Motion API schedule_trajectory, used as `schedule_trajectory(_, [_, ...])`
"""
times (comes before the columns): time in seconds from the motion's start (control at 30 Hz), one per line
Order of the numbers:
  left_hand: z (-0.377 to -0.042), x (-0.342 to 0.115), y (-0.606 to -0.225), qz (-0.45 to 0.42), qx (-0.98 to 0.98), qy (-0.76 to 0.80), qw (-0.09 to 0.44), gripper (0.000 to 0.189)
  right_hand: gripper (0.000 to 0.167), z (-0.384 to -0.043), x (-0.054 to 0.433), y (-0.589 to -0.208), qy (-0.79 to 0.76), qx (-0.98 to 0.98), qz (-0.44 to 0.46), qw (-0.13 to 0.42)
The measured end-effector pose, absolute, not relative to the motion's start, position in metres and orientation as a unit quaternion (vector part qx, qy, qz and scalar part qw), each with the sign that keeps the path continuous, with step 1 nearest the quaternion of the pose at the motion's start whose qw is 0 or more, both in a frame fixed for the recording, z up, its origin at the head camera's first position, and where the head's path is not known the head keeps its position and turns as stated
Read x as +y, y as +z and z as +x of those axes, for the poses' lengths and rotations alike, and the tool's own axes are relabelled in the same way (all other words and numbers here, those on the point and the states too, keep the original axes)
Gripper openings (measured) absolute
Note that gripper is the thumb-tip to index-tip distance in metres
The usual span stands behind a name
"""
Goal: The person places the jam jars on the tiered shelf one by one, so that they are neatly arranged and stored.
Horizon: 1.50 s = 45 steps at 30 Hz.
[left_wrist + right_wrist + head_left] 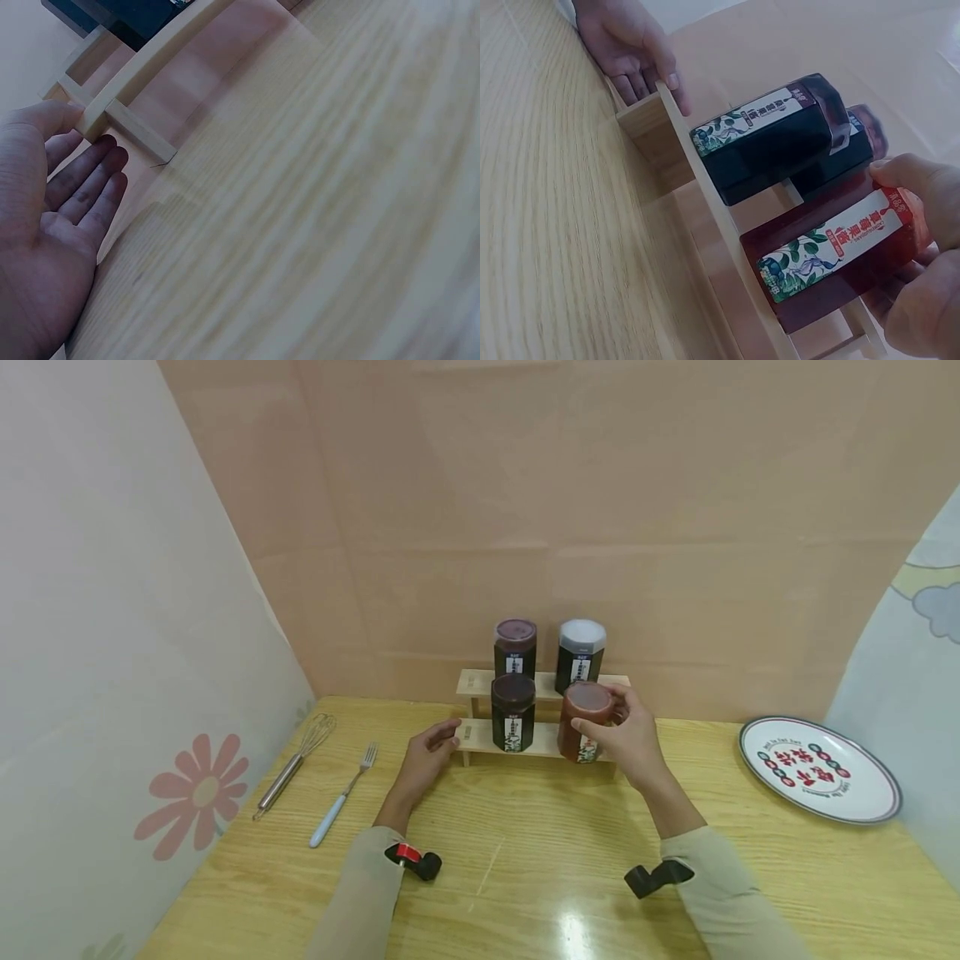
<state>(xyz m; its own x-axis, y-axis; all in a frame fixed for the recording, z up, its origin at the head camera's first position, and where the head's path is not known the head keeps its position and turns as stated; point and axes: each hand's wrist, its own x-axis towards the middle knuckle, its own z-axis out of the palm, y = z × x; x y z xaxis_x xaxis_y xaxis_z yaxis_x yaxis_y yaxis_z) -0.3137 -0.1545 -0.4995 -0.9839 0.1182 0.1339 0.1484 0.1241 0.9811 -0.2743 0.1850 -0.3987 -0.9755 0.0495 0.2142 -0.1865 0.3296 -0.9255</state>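
My right hand (628,737) grips a red jar (573,745) near its lid, thumb in front and fingers behind. In the right wrist view, the red jar (832,255) stands on the front board of a two-step wooden rack (477,737), its labelled side showing. My left hand (429,762) holds the left end of that board; the left wrist view has the thumb (56,116) at the board's end and other fingers below. A dark jar (513,718) stands beside the red one. On the back step are a purple-lidded jar (515,643) and a white-topped jar (581,652).
A whisk (296,764) and a fork with a pale handle (343,797) lie on the wooden table (525,860) at the left. Over at the right rests a white oval plate (862,777) with red markings. A wall (600,485) rises behind the rack.
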Motion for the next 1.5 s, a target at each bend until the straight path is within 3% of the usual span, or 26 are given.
schedule_trajectory(0.37, [-0.314, -0.158, -0.5, -0.091, -0.754, -0.65, 0.011, 0.038, 0.081, -0.273, 0.175, -0.4, 0.568, -0.814, 0.036, 0.12])
schedule_trajectory(0.8, [-0.312, -0.161, -0.5, -0.092, -0.755, -0.649, 0.016, 0.039, 0.075, -0.277, 0.197, -0.406, 0.618, -0.776, 0.103, 0.075])
schedule_trajectory(1.5, [-0.315, -0.161, -0.499, -0.086, -0.758, -0.647, 0.016, 0.038, 0.067, -0.285, 0.192, -0.408, 0.61, -0.776, 0.106, 0.118])
